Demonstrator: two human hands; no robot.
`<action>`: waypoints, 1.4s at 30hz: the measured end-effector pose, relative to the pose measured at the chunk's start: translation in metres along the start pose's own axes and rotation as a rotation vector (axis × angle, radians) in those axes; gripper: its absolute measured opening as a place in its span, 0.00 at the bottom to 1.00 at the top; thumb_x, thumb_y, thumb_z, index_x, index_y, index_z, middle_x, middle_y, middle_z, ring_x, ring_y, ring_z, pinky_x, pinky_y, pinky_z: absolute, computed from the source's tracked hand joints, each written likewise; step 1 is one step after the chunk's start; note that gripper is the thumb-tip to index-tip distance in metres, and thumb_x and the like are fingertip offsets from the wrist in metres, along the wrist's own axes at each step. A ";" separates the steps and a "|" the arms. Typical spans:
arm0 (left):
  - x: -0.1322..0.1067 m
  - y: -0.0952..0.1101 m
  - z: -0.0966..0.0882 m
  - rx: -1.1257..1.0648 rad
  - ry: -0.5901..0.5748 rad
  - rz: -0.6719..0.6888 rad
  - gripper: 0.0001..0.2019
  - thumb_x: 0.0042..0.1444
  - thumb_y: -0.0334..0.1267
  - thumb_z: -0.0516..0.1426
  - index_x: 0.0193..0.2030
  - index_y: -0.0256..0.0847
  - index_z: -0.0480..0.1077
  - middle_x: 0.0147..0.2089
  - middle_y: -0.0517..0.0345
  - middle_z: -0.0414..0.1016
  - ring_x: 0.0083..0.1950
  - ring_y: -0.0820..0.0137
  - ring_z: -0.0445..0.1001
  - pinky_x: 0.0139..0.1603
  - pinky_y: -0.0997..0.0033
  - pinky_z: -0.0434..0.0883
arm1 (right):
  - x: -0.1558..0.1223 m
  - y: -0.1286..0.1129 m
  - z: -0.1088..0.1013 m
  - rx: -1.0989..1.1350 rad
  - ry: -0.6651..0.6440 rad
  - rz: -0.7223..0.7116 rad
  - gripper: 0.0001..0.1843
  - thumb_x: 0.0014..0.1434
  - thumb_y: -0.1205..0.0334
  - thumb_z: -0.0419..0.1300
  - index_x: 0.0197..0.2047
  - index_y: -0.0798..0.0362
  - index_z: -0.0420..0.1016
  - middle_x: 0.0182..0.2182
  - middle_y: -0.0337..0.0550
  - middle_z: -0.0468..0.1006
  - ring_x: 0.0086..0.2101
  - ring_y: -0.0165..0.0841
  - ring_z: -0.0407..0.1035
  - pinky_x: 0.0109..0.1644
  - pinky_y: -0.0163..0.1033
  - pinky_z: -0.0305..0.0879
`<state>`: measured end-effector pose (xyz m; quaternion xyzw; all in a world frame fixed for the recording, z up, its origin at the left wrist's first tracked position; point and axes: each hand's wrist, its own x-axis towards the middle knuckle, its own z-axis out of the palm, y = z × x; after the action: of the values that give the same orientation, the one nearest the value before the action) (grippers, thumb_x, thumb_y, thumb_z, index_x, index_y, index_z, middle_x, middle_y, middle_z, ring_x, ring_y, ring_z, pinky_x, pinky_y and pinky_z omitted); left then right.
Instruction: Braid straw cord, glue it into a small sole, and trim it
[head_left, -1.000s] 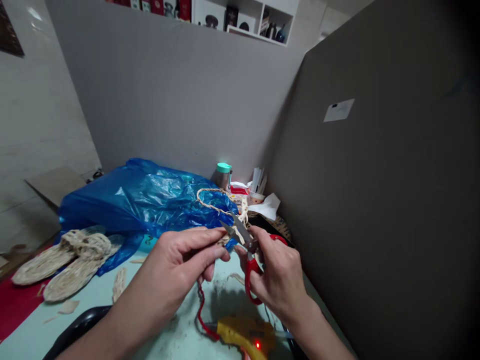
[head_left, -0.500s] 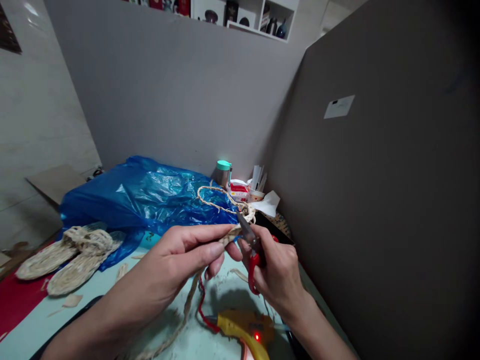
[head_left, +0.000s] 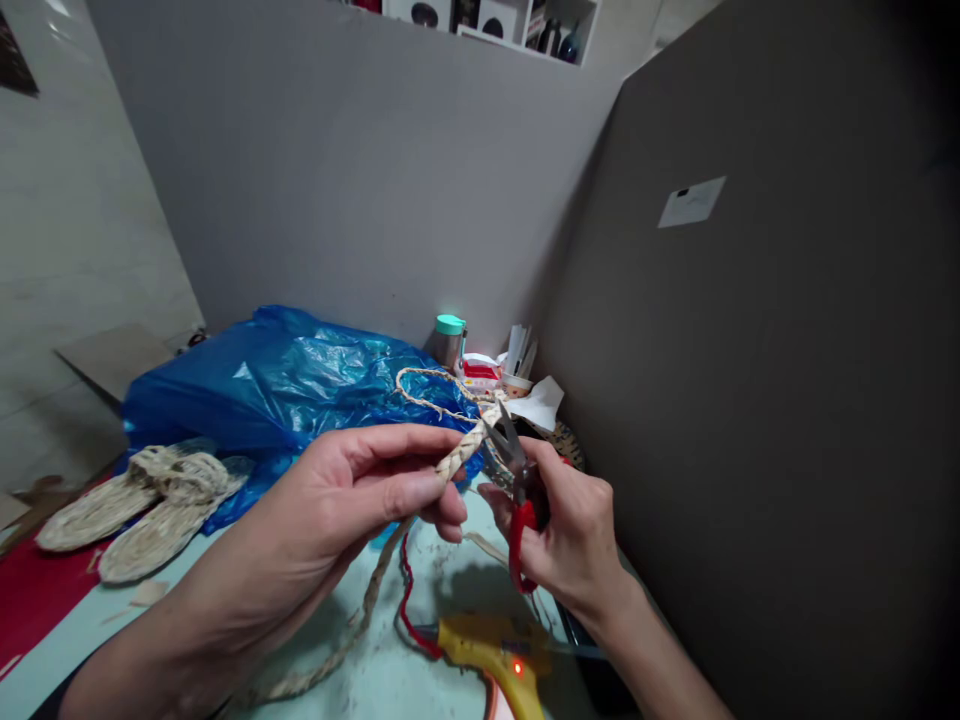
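Between the thumb and fingers of my left hand (head_left: 375,480) is a braided straw cord (head_left: 466,447), its pale plaited end slanting up to the right. The cord's darker length hangs below the hand and curves down to the table. My right hand (head_left: 574,525) grips red-handled scissors (head_left: 525,518). Their blades (head_left: 508,438) are parted and point up and left, close beside the plaited end; whether they touch it I cannot tell. Below my hands lies a yellow glue gun (head_left: 491,643) with a red light on. A red cord (head_left: 409,600) runs by its nozzle.
A pair of woven straw sandals (head_left: 161,510) lies at the left. Behind my hands spreads a blue plastic bag (head_left: 292,385) with a thin straw loop (head_left: 420,372) on it. A green-lidded jar (head_left: 448,340) and a red-and-white packet (head_left: 480,370) stand by the grey partition (head_left: 360,180).
My right hand and the scissors have shifted slightly right and down, and the blades have opened. More of the plaited end now shows. My left hand still holds the cord.
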<state>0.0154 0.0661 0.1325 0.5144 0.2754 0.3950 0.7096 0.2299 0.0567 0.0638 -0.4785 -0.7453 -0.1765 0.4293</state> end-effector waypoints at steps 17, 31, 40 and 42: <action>0.010 -0.007 -0.006 0.308 0.116 0.122 0.07 0.54 0.34 0.64 0.40 0.42 0.80 0.28 0.59 0.80 0.32 0.70 0.74 0.35 0.76 0.68 | -0.005 -0.002 0.006 -0.254 0.028 -0.160 0.17 0.61 0.71 0.49 0.49 0.67 0.72 0.19 0.40 0.74 0.18 0.34 0.68 0.24 0.38 0.57; 0.018 -0.015 -0.004 -0.032 0.153 -0.057 0.12 0.52 0.41 0.66 0.39 0.34 0.77 0.25 0.61 0.68 0.22 0.77 0.60 0.22 0.76 0.61 | -0.007 -0.004 0.009 0.130 -0.129 0.140 0.11 0.59 0.68 0.54 0.46 0.52 0.68 0.24 0.34 0.72 0.19 0.28 0.61 0.25 0.32 0.58; 0.018 -0.010 -0.002 -0.094 0.144 -0.078 0.10 0.53 0.33 0.64 0.42 0.35 0.78 0.32 0.51 0.77 0.26 0.73 0.69 0.27 0.73 0.69 | -0.002 -0.010 0.007 0.304 -0.024 0.126 0.10 0.62 0.62 0.62 0.46 0.52 0.68 0.21 0.27 0.66 0.17 0.24 0.56 0.23 0.30 0.57; 0.016 -0.010 -0.004 -0.101 0.137 -0.091 0.08 0.53 0.29 0.62 0.41 0.34 0.78 0.35 0.49 0.79 0.27 0.74 0.69 0.28 0.74 0.69 | -0.002 -0.008 0.006 0.341 0.022 0.169 0.08 0.62 0.62 0.61 0.45 0.52 0.69 0.21 0.28 0.67 0.18 0.24 0.57 0.23 0.29 0.59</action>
<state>0.0238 0.0797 0.1224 0.4368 0.3263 0.4100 0.7312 0.2204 0.0555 0.0601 -0.4575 -0.7169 -0.0161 0.5258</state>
